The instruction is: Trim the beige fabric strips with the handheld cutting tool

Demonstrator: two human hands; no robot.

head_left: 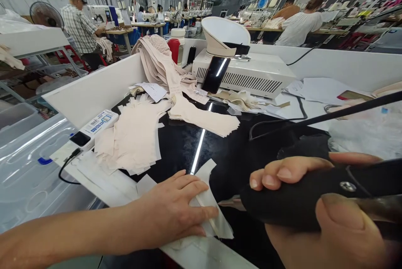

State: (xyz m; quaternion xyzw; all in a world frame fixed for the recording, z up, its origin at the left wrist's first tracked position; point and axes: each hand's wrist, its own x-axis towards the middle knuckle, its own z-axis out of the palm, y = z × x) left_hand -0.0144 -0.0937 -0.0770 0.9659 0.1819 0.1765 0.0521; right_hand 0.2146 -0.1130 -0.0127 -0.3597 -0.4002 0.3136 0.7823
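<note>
My left hand [176, 208] lies flat with fingers stretched out, pressing a pale white fabric strip [209, 198] onto the glossy black worktop [182, 143]. My right hand [317, 214] is wrapped round the black handle of a corded tool [301, 200]; its metal tip [228, 203] points left, close to the strip and my left fingertips. The tool's black cord [345, 112] runs up to the right. A heap of beige cut fabric pieces [132, 135] lies left of centre, and a long beige folded piece [201, 116] trails toward the back.
A white box-shaped machine [251, 74] with a white funnel top and a leaning phone [215, 74] stands at the back. A white device with a cable [94, 129] lies at left. White partition walls [94, 89] edge the bench. Papers [323, 91] lie at right. Other people sit at sewing stations behind.
</note>
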